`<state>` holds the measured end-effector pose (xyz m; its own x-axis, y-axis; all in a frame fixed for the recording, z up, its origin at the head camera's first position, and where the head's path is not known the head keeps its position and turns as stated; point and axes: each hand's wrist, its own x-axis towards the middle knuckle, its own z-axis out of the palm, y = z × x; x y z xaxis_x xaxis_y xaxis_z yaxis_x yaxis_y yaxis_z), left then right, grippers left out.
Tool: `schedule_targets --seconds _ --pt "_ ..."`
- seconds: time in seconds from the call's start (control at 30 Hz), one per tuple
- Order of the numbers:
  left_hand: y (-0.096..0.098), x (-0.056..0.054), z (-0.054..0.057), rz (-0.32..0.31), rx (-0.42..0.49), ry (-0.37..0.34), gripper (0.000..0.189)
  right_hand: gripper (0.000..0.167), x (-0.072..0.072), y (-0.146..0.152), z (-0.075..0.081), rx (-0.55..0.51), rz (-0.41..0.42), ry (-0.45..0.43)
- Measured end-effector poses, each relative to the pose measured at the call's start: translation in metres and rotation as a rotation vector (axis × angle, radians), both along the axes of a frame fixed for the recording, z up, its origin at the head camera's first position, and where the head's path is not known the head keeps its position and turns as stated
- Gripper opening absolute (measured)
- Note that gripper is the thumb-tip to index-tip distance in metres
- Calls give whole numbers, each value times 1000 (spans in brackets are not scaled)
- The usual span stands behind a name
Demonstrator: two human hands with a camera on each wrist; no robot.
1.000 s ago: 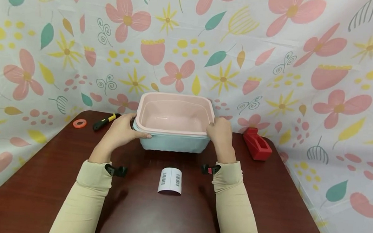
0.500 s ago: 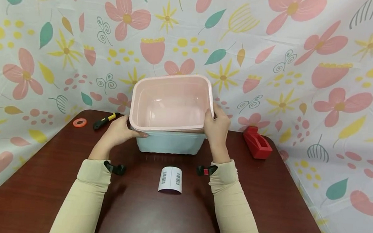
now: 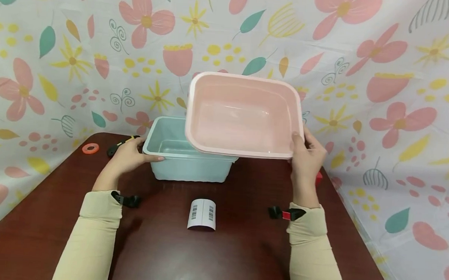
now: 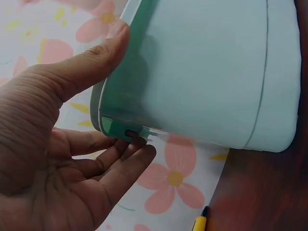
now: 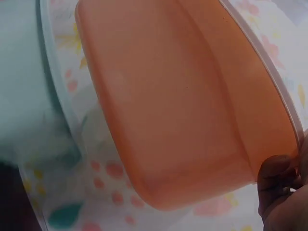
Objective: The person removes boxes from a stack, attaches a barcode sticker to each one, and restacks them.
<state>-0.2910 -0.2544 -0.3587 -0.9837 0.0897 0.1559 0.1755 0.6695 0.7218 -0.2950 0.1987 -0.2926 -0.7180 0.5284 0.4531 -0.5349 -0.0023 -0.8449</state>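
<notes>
A: Head view. Pink tub [image 3: 245, 115], rectangular, rounded corners, pale rolled rim, is lifted up and to the right of the mint tub [image 3: 187, 157], tilted with its opening toward the camera. Right hand [image 3: 307, 159] pinches its near right rim, thumb inside.

B: Mint tub?

A: Standing on the brown table [image 3: 218, 249], same shape. Left hand [image 3: 126, 156] clamps its left rim, thumb on top. A barcode label [image 3: 202, 214] lies in front of the mint tub; an orange tape ring [image 3: 90, 148] sits to its left.

B: Left wrist view?

A: Thumb over the mint rim, fingers [image 4: 120, 159] under the lip. Smooth matte wall.

B: Right wrist view?

A: Pink tub's underside, smooth, translucent. Fingers [image 5: 279, 185] curl round the rim corner. Mint tub sits to its left.
</notes>
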Motion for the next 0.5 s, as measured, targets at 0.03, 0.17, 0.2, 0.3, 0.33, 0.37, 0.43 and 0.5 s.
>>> schedule_targets --seconds 0.03,0.17,0.2,0.3,0.33,0.37,0.43,0.5 --pt "-2 0 0 -1 -1 0 98 30 1 8 -1 -21 -2 -5" --pt "-7 3 1 24 -21 -22 102 33 0 39 -6 -107 16 -22" --pt "-9 4 1 33 -27 -33 105 33 0 47 -7 -132 24 -41" --pt "-11 6 1 55 -30 -63 111 34 -1 68 -11 -186 46 -98" --pt "-12 7 2 60 -26 -66 112 33 -2 74 -12 -203 53 -112" --pt "-13 7 2 62 -21 -67 113 33 -3 79 -13 -210 50 -125" --pt "-14 7 3 66 -18 -61 113 33 -7 87 -16 -204 43 -147" --pt "-15 8 4 70 -10 -54 112 33 -10 94 -19 -190 26 -166"
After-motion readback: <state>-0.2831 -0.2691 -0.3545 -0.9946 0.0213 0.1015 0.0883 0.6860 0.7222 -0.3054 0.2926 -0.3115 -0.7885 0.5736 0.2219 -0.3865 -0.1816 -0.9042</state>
